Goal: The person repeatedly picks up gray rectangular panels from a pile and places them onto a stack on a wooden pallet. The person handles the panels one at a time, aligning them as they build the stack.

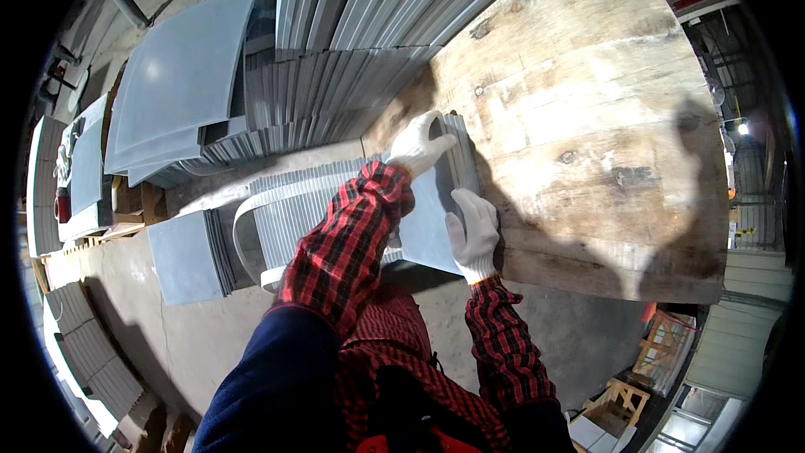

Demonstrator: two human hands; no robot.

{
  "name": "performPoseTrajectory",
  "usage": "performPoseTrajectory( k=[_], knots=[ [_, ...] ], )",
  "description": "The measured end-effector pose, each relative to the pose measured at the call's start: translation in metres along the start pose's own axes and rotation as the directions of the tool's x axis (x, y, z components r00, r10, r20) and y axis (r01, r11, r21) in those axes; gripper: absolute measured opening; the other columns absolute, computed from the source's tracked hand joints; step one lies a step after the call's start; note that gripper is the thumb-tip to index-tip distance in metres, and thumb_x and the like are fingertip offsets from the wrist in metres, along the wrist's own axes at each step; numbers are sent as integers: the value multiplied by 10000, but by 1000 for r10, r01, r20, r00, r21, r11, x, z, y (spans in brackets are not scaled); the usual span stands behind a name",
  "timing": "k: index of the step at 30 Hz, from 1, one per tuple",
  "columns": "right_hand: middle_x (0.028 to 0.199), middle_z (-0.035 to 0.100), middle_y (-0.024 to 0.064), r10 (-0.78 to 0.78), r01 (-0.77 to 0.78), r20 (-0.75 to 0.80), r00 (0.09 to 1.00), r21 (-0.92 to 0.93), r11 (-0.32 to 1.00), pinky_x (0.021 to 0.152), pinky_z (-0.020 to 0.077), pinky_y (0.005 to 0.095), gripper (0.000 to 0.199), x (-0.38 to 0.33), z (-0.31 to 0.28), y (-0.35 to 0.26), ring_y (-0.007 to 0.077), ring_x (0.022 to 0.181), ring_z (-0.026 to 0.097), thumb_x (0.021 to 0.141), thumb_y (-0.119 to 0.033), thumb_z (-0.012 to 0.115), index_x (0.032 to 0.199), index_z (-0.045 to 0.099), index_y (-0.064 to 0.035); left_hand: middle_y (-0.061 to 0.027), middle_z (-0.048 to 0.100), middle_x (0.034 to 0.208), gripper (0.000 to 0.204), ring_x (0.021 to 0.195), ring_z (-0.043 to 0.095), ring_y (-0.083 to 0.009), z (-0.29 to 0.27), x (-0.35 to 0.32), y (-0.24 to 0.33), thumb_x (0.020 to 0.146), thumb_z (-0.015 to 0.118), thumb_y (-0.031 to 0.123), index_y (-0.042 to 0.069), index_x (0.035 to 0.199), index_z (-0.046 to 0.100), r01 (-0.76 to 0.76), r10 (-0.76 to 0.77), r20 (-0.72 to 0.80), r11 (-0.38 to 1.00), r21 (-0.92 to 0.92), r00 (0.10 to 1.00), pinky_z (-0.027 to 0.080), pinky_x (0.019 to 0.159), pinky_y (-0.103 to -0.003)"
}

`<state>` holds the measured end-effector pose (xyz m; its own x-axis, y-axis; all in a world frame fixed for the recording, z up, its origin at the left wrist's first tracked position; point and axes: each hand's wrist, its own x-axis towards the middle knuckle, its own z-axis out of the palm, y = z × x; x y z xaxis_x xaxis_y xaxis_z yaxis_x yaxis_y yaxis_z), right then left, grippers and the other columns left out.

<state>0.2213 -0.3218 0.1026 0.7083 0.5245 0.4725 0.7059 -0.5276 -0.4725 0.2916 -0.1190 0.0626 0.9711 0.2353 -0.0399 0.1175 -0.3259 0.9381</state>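
Note:
I wear white gloves on both hands. A flat grey tile [426, 222] stands tilted at the right end of a row of upright tiles [298, 205]. My left hand [422, 148] is closed over the tile's far edge, fingers curled round it. Lower and to the right, my right hand [475, 233] grips its right edge, the thumb on the face towards me. Just beyond the held tile, a few more tiles [464, 151] lean close to the plywood board. A pale strap [243, 231] loops out from the left part of the row.
A large upright plywood board [579, 143] closes off the right. Tall stacks of grey slabs [360, 17] stand at the far side, with broad sheets [180, 75] to their left. Several smaller tiles [186, 256] stand at the left. Wooden crates [619, 407] lie at the lower right.

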Motion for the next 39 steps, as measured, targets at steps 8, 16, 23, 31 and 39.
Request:
performPoseTrajectory(
  k=[8,16,23,31,39],
  knots=[
    [1186,650,170,10,-9,31,999,-31,999,993,439,438,348,-3,-2,-1,363,1113,583,895,-174,666,1207,641,-21,-181,615,1247,644,1158,586,-283,-37,-24,-8,872,688,385,61,1392,490,89,-83,40,980,-176,996,436,1008,-360],
    [1253,626,170,-36,37,12,999,-114,993,1006,457,438,491,-5,4,-4,348,1151,569,840,-260,748,1243,620,-11,-153,501,1422,700,1273,498,-253,-85,-65,-56,985,592,261,115,1577,247,194,-181,72,909,-370,981,381,1076,-359],
    [1314,587,251,443,-444,409,798,-97,891,968,490,459,762,-15,73,-114,406,1199,585,852,-334,724,1446,393,8,-143,445,1504,652,1319,485,-276,-80,-94,-58,1013,509,407,176,1574,272,238,-255,21,867,-438,967,481,984,-384],
    [922,707,254,588,-427,583,561,-404,809,783,545,524,469,-11,96,-95,432,897,690,853,-303,605,1258,555,-72,-204,383,1538,762,1353,465,-358,-87,-195,-71,1011,388,600,65,1545,291,554,-276,488,529,-643,828,412,1116,-463],
    [901,701,268,527,-457,512,678,-268,848,756,539,397,361,-5,48,-51,323,835,692,812,-246,697,951,656,85,-191,512,1440,730,1285,527,-293,-121,-337,-155,983,471,586,59,1485,425,682,-550,408,630,-372,729,429,1062,-375]
  ],
)
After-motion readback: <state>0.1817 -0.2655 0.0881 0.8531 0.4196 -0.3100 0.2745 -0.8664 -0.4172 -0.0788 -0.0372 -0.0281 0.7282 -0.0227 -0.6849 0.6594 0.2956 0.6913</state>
